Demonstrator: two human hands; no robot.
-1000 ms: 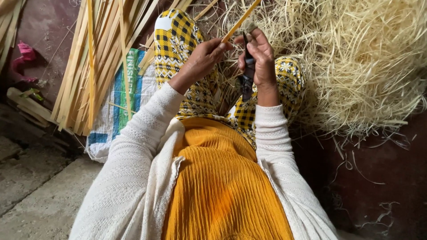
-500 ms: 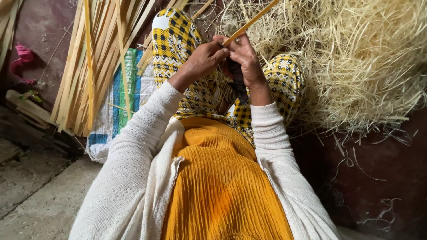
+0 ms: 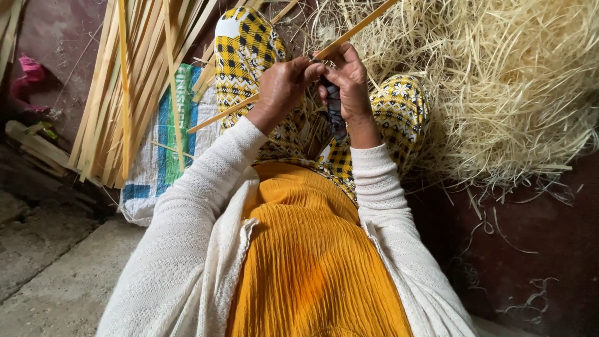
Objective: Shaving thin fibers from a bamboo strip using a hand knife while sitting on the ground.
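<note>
As seen from the head camera, both hands were raised together over the lap of a seated person.

Left hand: the left hand (image 3: 282, 87) was closed, its fingers curled around a long, thin, pale yellow bamboo strip (image 3: 355, 29).

Right hand: the right hand (image 3: 348, 82) was closed on the same strip just beside the left, thumb pressed on top; it also gripped a dark-handled knife (image 3: 335, 115) that pointed down toward the lap.

Strip position: the strip ran on a slant, from lower left near the knee, through both hands, up to the top right, where it crossed in front of the shavings.

Blade contact: whether the knife edge touched the strip could not be told; the fingers hid that spot.

Clothing: yellow-and-black checked trousers (image 3: 246, 47) covered the knees, below cream knitted sleeves (image 3: 206, 193) and an orange ribbed top (image 3: 312, 262).

Surroundings, right: a large heap of pale, curly bamboo shavings (image 3: 499, 87) lay just beside the right knee.

Surroundings, left: a leaning bundle of flat bamboo slats (image 3: 131, 81) stood above a white woven sack with blue and green stripes (image 3: 165, 150).
</note>
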